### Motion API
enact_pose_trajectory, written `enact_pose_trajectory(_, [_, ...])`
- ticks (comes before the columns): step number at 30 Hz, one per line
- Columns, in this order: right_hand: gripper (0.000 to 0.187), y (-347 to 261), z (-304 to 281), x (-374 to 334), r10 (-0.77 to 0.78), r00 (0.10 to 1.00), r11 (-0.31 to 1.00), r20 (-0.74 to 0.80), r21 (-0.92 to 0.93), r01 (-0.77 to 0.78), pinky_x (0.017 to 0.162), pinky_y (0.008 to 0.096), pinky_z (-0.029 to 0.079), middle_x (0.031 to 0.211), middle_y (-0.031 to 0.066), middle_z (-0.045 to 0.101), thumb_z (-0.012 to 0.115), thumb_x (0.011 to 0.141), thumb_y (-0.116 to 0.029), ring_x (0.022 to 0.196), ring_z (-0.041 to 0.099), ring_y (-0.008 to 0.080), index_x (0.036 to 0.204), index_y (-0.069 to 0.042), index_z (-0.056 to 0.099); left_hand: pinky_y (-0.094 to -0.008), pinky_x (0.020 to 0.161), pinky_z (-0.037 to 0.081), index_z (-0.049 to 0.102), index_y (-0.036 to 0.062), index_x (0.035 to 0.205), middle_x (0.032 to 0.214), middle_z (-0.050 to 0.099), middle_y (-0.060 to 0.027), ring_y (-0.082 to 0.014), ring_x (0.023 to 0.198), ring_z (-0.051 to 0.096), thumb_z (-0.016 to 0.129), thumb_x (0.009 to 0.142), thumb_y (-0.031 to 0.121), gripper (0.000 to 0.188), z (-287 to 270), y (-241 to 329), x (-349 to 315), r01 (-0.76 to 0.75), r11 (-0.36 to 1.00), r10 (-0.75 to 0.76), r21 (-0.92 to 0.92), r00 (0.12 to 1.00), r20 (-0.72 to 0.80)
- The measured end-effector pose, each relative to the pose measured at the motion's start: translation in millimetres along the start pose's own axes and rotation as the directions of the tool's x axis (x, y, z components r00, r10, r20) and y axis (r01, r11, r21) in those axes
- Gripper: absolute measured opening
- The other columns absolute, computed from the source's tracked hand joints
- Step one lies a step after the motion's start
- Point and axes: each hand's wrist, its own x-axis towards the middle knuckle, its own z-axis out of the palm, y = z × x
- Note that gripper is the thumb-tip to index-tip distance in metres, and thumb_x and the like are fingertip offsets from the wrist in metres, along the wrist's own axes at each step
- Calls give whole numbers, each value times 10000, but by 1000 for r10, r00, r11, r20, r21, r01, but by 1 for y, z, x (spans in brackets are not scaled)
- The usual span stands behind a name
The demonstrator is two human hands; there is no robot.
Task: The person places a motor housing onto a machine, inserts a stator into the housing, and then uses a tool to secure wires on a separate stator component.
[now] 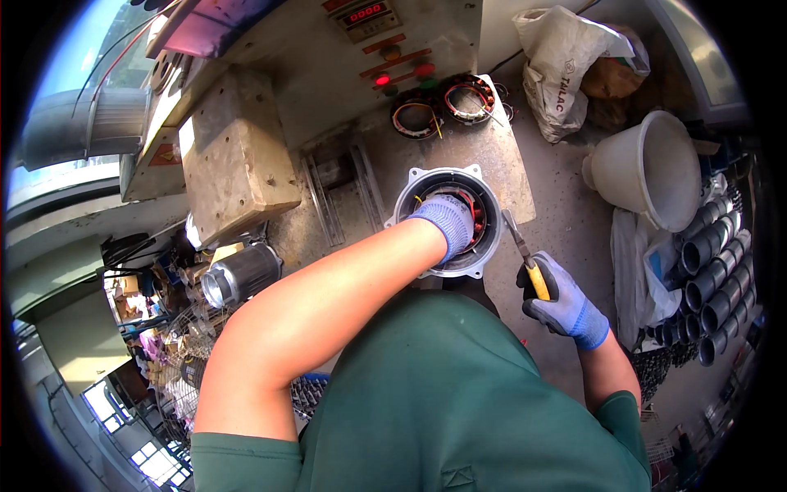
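Observation:
A round grey metal housing with bolt lugs around its rim stands open at the middle of the bench. My left hand, in a blue-grey knitted glove, reaches down inside it; the fingers are hidden. Beside the glove, red-brown windings and a bit of yellow wire show within the housing. Just right of the housing, my gloved right hand is closed around a yellow-handled tool. Its metal shaft and dark end point up toward the housing's rim; I cannot tell its exact kind.
Two wound stator rings with loose leads lie on a board behind the housing. A control panel rises beyond. A metal block stands left, a white bucket right, near a sack and stacked dark tubes.

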Motion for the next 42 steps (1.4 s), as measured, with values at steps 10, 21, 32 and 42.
enact_pose_trajectory(10, [415, -4, 11, -6, 57, 996, 989, -68, 141, -47, 878, 356, 537, 1079, 135, 566, 662, 727, -8, 1014, 638, 244, 1139, 14, 620, -443, 1043, 525, 707, 91, 1321, 1394, 652, -174, -346, 1249, 651, 603, 972, 381, 465, 2, 2, 7, 95, 991, -97, -91, 995, -16])
enact_pose_trajectory(21, [394, 82, 74, 28, 470, 736, 599, -488, 788, 140, 661, 295, 558, 906, 113, 645, 653, 839, -54, 726, 646, 182, 1224, 13, 604, -424, 1071, 509, 668, 117, 1385, 1459, 613, -143, -333, 1299, 620, 575, 998, 393, 484, 3, 4, 11, 106, 994, -107, -39, 994, -16])
enact_pose_trajectory(32, [417, 91, 113, 57, 208, 835, 845, -509, 524, 109, 581, 292, 504, 828, 58, 610, 641, 752, -18, 644, 593, 158, 1166, -18, 592, -433, 1079, 498, 646, 145, 1412, 1470, 600, -144, -344, 1301, 612, 582, 995, 380, 483, 1, 0, 9, 56, 998, -56, 22, 998, 9])
enact_pose_trajectory(42, [382, 52, 82, 39, 244, 943, 876, -226, 468, -115, 690, 258, 524, 925, 33, 625, 657, 790, -28, 811, 625, 121, 1171, -39, 625, -402, 1200, 379, 416, 222, 1596, 1684, 344, -51, -266, 1492, 423, 504, 1037, 344, 578, 12, -6, 16, -86, 889, 68, 450, 996, 56])
